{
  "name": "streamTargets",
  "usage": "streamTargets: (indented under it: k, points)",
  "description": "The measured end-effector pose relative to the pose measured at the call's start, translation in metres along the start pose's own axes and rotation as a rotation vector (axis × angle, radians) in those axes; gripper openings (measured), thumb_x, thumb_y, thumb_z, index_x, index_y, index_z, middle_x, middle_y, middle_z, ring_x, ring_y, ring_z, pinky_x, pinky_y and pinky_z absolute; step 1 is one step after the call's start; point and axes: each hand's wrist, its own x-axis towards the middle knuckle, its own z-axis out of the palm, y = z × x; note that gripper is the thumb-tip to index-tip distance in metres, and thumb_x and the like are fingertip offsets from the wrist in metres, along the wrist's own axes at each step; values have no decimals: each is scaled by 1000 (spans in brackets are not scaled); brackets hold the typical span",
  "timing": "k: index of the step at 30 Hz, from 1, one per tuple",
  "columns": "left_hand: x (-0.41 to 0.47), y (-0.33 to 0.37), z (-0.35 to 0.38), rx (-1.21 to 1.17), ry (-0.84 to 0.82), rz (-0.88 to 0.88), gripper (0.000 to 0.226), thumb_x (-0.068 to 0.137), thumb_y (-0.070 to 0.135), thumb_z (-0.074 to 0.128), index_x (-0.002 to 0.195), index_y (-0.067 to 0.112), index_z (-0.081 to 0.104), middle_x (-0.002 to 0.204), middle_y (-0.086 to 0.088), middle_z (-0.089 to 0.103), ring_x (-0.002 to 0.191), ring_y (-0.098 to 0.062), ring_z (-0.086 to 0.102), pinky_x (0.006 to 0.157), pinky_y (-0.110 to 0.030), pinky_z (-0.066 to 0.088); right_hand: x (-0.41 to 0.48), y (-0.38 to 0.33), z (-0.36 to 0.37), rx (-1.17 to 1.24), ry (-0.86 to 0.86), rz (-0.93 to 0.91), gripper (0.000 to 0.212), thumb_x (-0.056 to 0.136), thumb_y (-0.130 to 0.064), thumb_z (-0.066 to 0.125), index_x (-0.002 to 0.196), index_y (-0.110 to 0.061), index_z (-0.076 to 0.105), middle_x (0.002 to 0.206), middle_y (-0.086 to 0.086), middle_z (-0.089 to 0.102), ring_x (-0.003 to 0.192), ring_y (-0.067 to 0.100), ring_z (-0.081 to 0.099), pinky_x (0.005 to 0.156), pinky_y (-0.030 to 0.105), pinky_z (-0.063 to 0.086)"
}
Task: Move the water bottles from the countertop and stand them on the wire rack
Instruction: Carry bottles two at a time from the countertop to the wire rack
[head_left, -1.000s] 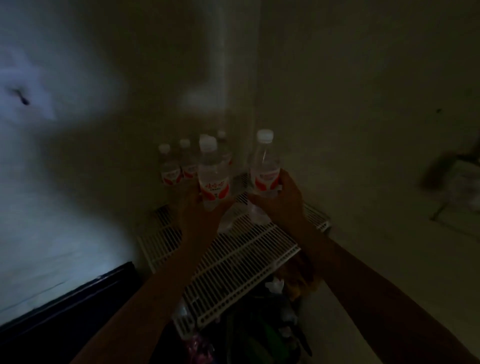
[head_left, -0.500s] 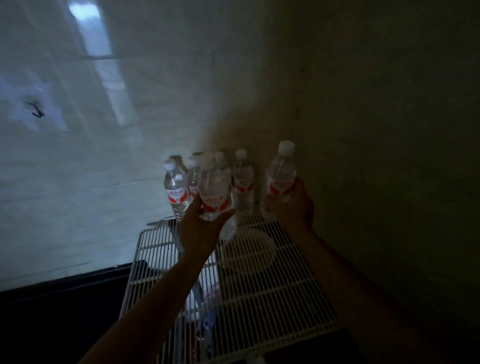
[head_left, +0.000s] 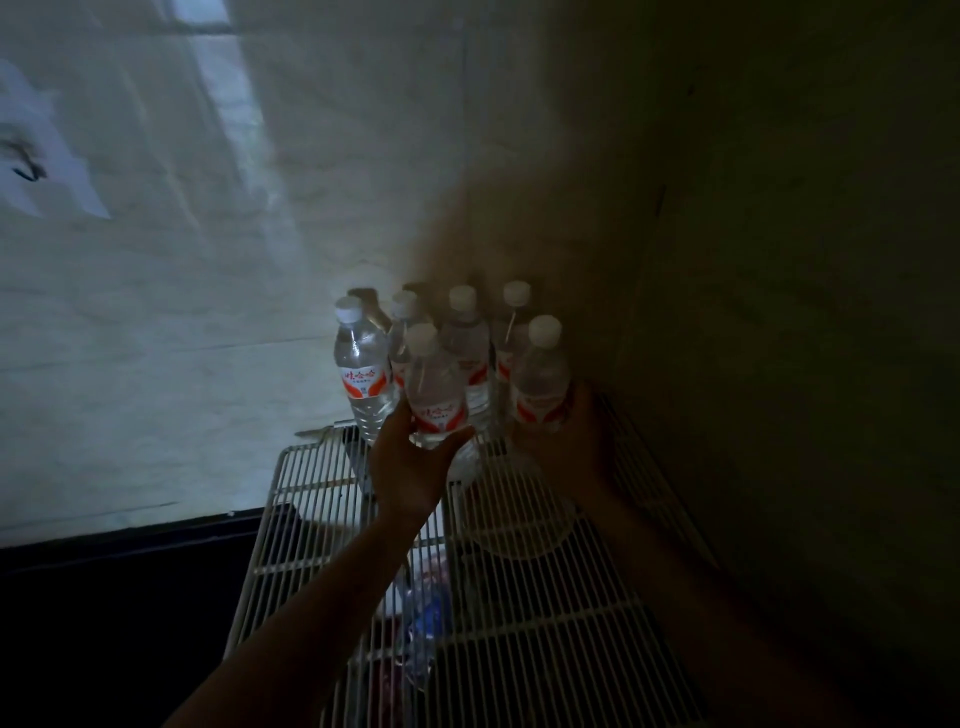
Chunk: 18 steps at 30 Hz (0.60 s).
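In a dim corner, a white wire rack fills the lower middle of the view. My left hand grips a clear water bottle with a white cap and red label, upright at the rack's far end. My right hand grips a second such bottle to its right, near the dark wall. Behind them several more bottles stand on the rack, among them one at the left and one at the back. Whether the held bottles touch the rack is hidden by my hands.
A pale wall rises to the left and a dark wall closes the right side. Under the rack show a round pale dish and some blue and white clutter. A black ledge runs along the lower left.
Both hands have carried their bottles farther in, up against the group at the back of the rack. The view has swung and closed in on the rack.
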Motion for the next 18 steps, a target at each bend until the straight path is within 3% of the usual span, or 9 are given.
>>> streamTargets:
  k: [5, 8, 13, 18]
  points:
    - [2, 0, 8, 41, 1, 22, 70, 67, 30, 89, 129, 16, 60, 117, -2, 72, 104, -13, 69, 89, -40, 58, 8, 4, 11, -86, -42, -36, 103, 66, -28, 96, 150, -13, 40, 148, 11, 51, 134, 32, 52, 106, 47, 47]
    - [4, 1, 11, 44, 13, -2, 65, 70, 29, 87, 128, 16, 60, 116, 0, 72, 104, -11, 67, 91, -41, 57, 13, 14, 13, -88, -34, -78, 104, 66, -27, 96, 150, -9, 38, 147, 13, 50, 133, 33, 52, 106, 46, 47]
    - [1, 1, 15, 96, 27, 6, 60, 73, 29, 86, 126, 17, 61, 113, 3, 72, 99, -4, 66, 86, -26, 56, 11, 33, 13, -105, -66, -142, 104, 68, -41, 92, 152, -12, 37, 147, 12, 50, 132, 31, 53, 98, 32, 40]
    - [1, 3, 16, 157, 24, -15, 59, 75, 33, 84, 127, 19, 60, 112, 7, 72, 88, 17, 58, 71, -4, 43, 10, 40, 13, -87, -81, -206, 105, 67, -69, 78, 151, -29, 31, 149, 2, 47, 133, 22, 52, 104, 49, 51]
